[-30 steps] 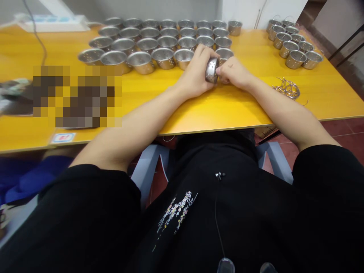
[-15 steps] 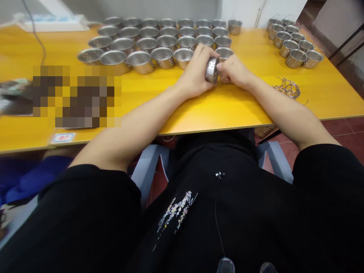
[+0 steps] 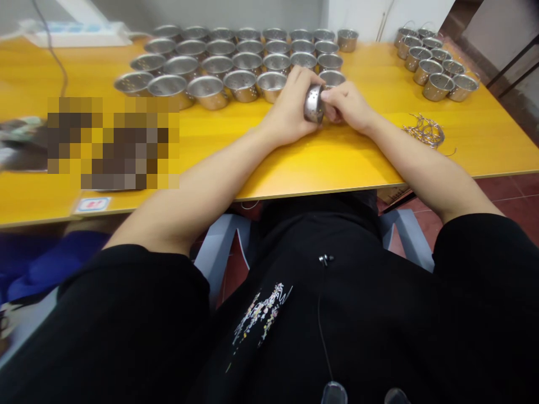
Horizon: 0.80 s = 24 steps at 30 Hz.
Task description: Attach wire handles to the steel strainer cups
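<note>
My left hand (image 3: 292, 109) is wrapped round a small perforated metal cup (image 3: 313, 104), tipped on its side above the table. Close against the cup's right side, my right hand (image 3: 348, 105) has its fingers curled together, thumb toward the rim. Whatever is pinched in those fingers, perhaps a thin wire, is too small and hidden to make out. Just behind my hands stand rows of similar perforated metal cups (image 3: 208, 92). A tangle of bent wire handles (image 3: 425, 132) lies to the right of my right forearm.
On the yellow table (image 3: 303, 168), cups with wire handles (image 3: 438, 87) are grouped at the far right. A power strip (image 3: 78, 33) and cable lie at the back left. Further forward on the left, a pixelated patch hides part of a dark object. A label (image 3: 94, 204) marks the front edge.
My right hand's fingers have shifted slightly at the cup's side. The left hand keeps its hold on the cup, and the rest looks the same.
</note>
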Available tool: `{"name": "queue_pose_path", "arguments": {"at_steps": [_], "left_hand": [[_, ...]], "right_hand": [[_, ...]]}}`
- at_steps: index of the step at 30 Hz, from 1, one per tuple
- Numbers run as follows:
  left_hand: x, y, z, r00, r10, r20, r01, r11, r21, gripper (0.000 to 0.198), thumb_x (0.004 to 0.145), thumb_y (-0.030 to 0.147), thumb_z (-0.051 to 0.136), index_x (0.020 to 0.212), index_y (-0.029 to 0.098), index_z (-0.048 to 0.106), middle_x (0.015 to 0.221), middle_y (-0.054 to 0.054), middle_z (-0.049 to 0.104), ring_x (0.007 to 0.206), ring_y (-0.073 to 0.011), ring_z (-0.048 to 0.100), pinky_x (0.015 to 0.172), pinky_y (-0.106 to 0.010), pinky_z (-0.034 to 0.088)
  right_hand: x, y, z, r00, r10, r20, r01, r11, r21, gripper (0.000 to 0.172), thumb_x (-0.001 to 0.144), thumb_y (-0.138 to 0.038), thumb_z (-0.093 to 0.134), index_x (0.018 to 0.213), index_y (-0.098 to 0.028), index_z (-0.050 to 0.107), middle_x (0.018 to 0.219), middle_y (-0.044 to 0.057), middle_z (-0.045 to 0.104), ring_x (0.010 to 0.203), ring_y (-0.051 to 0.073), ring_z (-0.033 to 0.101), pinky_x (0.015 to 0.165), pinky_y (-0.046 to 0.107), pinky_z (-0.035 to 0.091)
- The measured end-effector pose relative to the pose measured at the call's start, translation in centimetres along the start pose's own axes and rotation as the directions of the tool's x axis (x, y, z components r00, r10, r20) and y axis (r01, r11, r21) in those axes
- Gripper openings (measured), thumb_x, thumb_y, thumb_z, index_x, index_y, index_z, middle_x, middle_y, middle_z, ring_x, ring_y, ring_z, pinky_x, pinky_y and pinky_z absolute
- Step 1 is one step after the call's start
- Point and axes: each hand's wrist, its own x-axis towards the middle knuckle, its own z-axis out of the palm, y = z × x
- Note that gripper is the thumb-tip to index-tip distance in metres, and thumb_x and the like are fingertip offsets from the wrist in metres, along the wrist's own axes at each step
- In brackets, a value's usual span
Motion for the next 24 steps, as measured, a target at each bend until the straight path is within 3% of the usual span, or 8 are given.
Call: {"name": "queue_pose_path", "arguments": {"at_steps": [5, 7, 9, 12, 14, 19, 22, 24], "left_hand": [[0.1, 0.1, 0.4, 0.995, 0.000, -0.100, 0.003, 0.999, 0.036, 0.102, 0.084, 0.072, 0.092, 0.179, 0.053, 0.059, 0.173, 0.003, 0.078, 0.178, -0.0454, 0.047, 0.143, -0.069, 0.047], [0.0, -0.1, 0.5, 0.995, -0.011, -0.098, 0.016, 0.999, 0.051, 0.098, 0.094, 0.071, 0.091, 0.180, 0.040, 0.054, 0.169, 0.002, 0.079, 0.171, -0.0387, 0.051, 0.144, -0.062, 0.044], [-0.1, -0.2, 0.6, 0.998, -0.029, -0.060, 0.033, 0.996, 0.078, 0.096, 0.106, 0.070, 0.088, 0.182, 0.029, 0.045, 0.161, 0.002, 0.082, 0.166, -0.0323, 0.049, 0.144, -0.055, 0.039], [-0.2, -0.2, 0.7, 0.998, -0.042, -0.045, 0.046, 0.995, 0.088, 0.093, 0.112, 0.071, 0.086, 0.182, 0.026, 0.043, 0.148, 0.005, 0.085, 0.161, -0.0278, 0.049, 0.142, -0.050, 0.039], [-0.2, -0.1, 0.7, 0.996, -0.052, -0.076, 0.057, 0.996, 0.069, 0.092, 0.108, 0.073, 0.088, 0.179, 0.030, 0.049, 0.145, 0.006, 0.085, 0.158, -0.0292, 0.051, 0.141, -0.051, 0.043], [0.0, -0.2, 1.0, 0.995, -0.087, -0.040, 0.089, 0.995, 0.037, 0.108, 0.097, 0.091, 0.085, 0.183, 0.035, 0.052, 0.143, 0.002, 0.088, 0.165, -0.0370, 0.052, 0.140, -0.060, 0.047], [0.1, -0.6, 1.3, 0.996, -0.089, -0.017, 0.088, 0.996, -0.023, 0.130, 0.085, 0.095, 0.092, 0.191, 0.034, 0.047, 0.155, -0.004, 0.086, 0.169, -0.0437, 0.055, 0.136, -0.065, 0.051], [0.0, -0.8, 1.4, 0.993, -0.113, -0.025, 0.112, 0.992, -0.056, 0.140, 0.074, 0.095, 0.098, 0.192, 0.036, 0.050, 0.163, -0.008, 0.083, 0.166, -0.0484, 0.061, 0.130, -0.068, 0.056]], "right_hand": [[-0.5, -0.8, -0.6, 0.993, -0.008, -0.120, 0.019, 0.996, 0.090, 0.041, 0.092, -0.080, 0.084, 0.096, -0.041, 0.071, 0.099, 0.005, 0.088, 0.110, 0.038, 0.088, 0.080, 0.046, 0.065], [-0.3, -0.7, -0.7, 0.987, 0.000, -0.161, 0.014, 0.996, 0.087, 0.039, 0.089, -0.075, 0.091, 0.102, -0.042, 0.074, 0.098, 0.006, 0.089, 0.114, 0.040, 0.089, 0.080, 0.046, 0.064], [0.2, -0.1, -0.7, 0.980, -0.103, -0.168, 0.119, 0.989, 0.091, 0.031, 0.090, -0.066, 0.092, 0.103, -0.041, 0.077, 0.109, 0.007, 0.093, 0.124, 0.040, 0.089, 0.088, 0.046, 0.066], [1.2, 1.3, -0.7, 0.931, -0.329, -0.161, 0.350, 0.927, 0.133, 0.014, 0.094, -0.052, 0.082, 0.101, -0.040, 0.077, 0.128, 0.004, 0.095, 0.131, 0.033, 0.089, 0.108, 0.045, 0.069], [1.5, 1.8, -0.7, 0.915, -0.371, -0.161, 0.392, 0.911, 0.131, 0.008, 0.097, -0.047, 0.080, 0.100, -0.040, 0.078, 0.128, 0.003, 0.095, 0.127, 0.032, 0.090, 0.114, 0.045, 0.069], [1.1, 1.2, -1.0, 0.945, -0.275, -0.176, 0.281, 0.960, 0.008, 0.011, 0.109, -0.035, 0.078, 0.102, -0.042, 0.084, 0.132, 0.000, 0.096, 0.133, 0.032, 0.089, 0.110, 0.044, 0.070], [1.3, 0.8, -2.6, 0.942, -0.260, -0.213, 0.245, 0.965, -0.094, 0.020, 0.114, -0.025, 0.081, 0.110, -0.041, 0.092, 0.134, -0.001, 0.097, 0.132, 0.030, 0.089, 0.106, 0.041, 0.069], [1.9, 1.1, -4.4, 0.940, -0.257, -0.224, 0.231, 0.963, -0.137, 0.023, 0.117, -0.014, 0.083, 0.116, -0.032, 0.097, 0.127, 0.002, 0.097, 0.120, 0.026, 0.087, 0.106, 0.034, 0.065]]}}
